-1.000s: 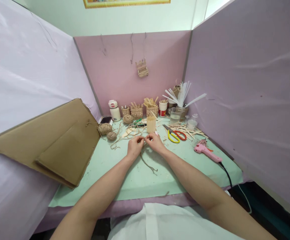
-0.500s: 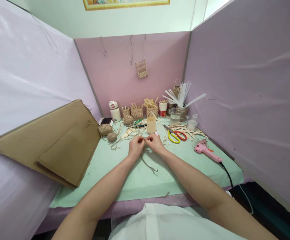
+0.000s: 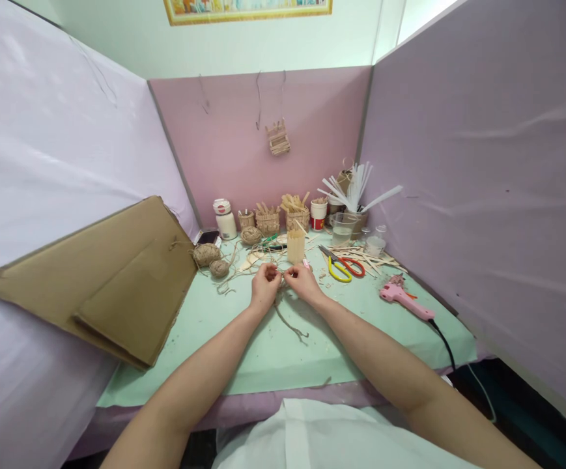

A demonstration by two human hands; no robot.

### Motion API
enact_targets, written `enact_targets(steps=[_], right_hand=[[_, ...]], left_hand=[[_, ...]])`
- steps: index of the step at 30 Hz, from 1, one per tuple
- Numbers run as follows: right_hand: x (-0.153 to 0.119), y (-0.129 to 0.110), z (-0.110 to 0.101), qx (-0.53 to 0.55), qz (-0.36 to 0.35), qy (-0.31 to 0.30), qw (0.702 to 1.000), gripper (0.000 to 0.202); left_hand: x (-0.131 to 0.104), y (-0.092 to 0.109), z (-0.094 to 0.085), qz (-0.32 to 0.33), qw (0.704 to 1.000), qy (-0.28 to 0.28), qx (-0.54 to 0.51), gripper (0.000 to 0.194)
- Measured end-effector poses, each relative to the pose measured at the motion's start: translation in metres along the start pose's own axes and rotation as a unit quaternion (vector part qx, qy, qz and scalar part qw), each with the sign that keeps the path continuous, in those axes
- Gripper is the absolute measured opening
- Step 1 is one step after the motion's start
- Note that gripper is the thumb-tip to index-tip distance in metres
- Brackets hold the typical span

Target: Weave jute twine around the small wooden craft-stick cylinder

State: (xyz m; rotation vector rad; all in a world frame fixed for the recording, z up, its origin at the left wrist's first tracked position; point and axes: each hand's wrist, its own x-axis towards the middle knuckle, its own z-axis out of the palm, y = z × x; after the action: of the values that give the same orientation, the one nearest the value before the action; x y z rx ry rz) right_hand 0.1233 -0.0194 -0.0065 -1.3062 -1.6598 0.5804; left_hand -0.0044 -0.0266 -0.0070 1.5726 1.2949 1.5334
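Note:
Over the middle of the green-covered table [image 3: 204, 352], my left hand [image 3: 266, 286] and my right hand [image 3: 303, 281] meet with fingertips pinched. Both are closed on a thin length of brown twine [image 3: 290, 326], whose loose tail hangs below and lies on the cloth toward me. The exact spot where the twine passes between the fingers is mostly hidden. Just beyond my hands stands a small upright holder of pale wooden sticks [image 3: 296, 247]. Scissors [image 3: 340, 263] with one yellow and one red handle lie to the right of it.
A pink glue gun [image 3: 404, 299] with a black cord lies at right. Twine balls [image 3: 207, 254] sit at left beside a leaning cardboard sheet [image 3: 126, 280]. Stick-filled baskets [image 3: 268, 221], a white bottle [image 3: 225, 220] and a water cup [image 3: 342, 229] line the back. Loose sticks [image 3: 361, 255] lie nearby.
My left fingers have shifted slightly, with the fingertips a little farther from the right ones. The camera view has tilted up a touch. The twine tail lies as before.

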Motion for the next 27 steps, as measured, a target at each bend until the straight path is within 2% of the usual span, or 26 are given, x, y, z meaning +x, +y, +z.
enact_targets(steps=[6, 13, 18, 22, 27], right_hand=[[0.0014, 0.0025, 0.0019, 0.022, -0.008, -0.001, 1.0, 0.018], [0.0022, -0.002, -0.0015, 0.085, 0.003, -0.054, 0.995, 0.023], [0.0012, -0.0046, -0.0043, 0.086, 0.005, -0.012, 0.996, 0.015], [-0.0004, -0.0044, -0.0061, 0.008, -0.061, 0.055, 0.997, 0.009], [-0.0028, -0.0036, -0.0063, -0.028, -0.107, 0.043, 0.993, 0.009]], left_hand=[[0.0005, 0.0018, 0.0015, -0.066, 0.994, -0.002, -0.085, 0.028], [0.0036, 0.0032, -0.0033, -0.117, 0.963, -0.074, -0.23, 0.042], [0.0054, 0.0025, -0.0056, -0.137, 0.958, -0.079, -0.24, 0.05], [0.0041, 0.0027, -0.0041, -0.135, 0.959, -0.064, -0.24, 0.051], [0.0046, 0.001, -0.004, -0.127, 0.96, -0.056, -0.242, 0.051]])
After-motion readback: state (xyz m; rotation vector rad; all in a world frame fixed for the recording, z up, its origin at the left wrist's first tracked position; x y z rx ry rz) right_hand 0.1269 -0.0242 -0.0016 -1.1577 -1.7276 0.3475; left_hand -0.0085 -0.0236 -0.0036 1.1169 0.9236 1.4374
